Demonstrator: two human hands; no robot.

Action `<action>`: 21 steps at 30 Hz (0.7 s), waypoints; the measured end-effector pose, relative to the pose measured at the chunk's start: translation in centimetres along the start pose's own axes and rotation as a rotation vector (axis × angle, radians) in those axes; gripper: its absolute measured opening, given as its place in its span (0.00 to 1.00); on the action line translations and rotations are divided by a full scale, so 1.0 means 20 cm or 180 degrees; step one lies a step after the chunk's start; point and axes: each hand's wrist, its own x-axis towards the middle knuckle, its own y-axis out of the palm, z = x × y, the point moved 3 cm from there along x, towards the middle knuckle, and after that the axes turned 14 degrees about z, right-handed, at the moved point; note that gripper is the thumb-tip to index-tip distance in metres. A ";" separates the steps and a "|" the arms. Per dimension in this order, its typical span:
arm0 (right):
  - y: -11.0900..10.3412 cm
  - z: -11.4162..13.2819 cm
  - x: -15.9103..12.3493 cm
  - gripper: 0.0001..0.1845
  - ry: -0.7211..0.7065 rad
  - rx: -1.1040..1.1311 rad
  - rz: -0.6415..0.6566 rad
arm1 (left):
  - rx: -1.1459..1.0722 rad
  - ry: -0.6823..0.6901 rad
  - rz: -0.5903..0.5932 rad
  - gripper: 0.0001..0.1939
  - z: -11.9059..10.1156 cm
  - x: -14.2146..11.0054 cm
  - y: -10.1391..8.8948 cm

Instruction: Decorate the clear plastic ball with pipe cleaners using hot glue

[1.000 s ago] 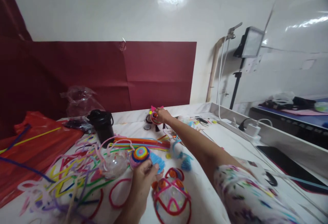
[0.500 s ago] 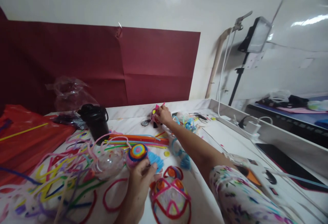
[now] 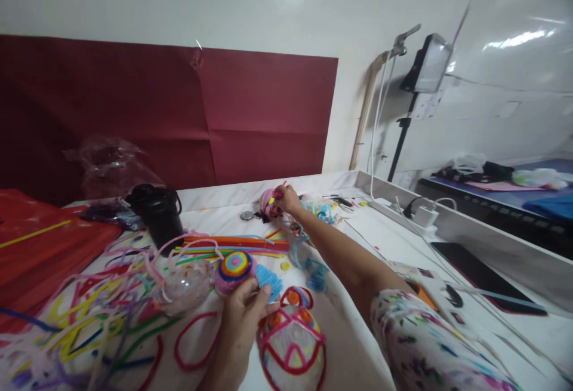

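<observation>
Fingers of my left hand (image 3: 237,325) curl against the thumb, gripping the ringed ball (image 3: 236,270) with blue fringe (image 3: 270,282); my right arm (image 3: 342,259) stretches across the table (image 3: 373,233), right hand (image 3: 289,200) closed on the pink ball (image 3: 267,200).

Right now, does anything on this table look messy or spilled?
The pipe cleaners at near left look messy: loose and tangled, unlike the straight bundle beside the black cup. I see no spill.

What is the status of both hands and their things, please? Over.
Left hand holding round, pink, rainbow-ringed fuzzy craft with blue fan-shaped end. Right hand on small pink craft at back. Near left hand: transparent plastic ball, loose multicoloured fuzzy stems.
</observation>
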 end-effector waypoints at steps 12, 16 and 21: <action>-0.02 -0.08 -0.03 0.17 -0.0111 0.0071 0.0135 | 0.0055 -0.0132 0.0197 0.17 -0.01 0.01 -0.01; -0.01 -0.11 -0.04 0.17 -0.0061 0.0135 0.0092 | 0.0052 -0.0143 0.0230 0.17 -0.01 0.01 -0.01; -0.01 -0.13 -0.04 0.17 0.0015 0.0211 0.0010 | 0.0046 -0.0057 0.0110 0.17 0.00 0.00 0.00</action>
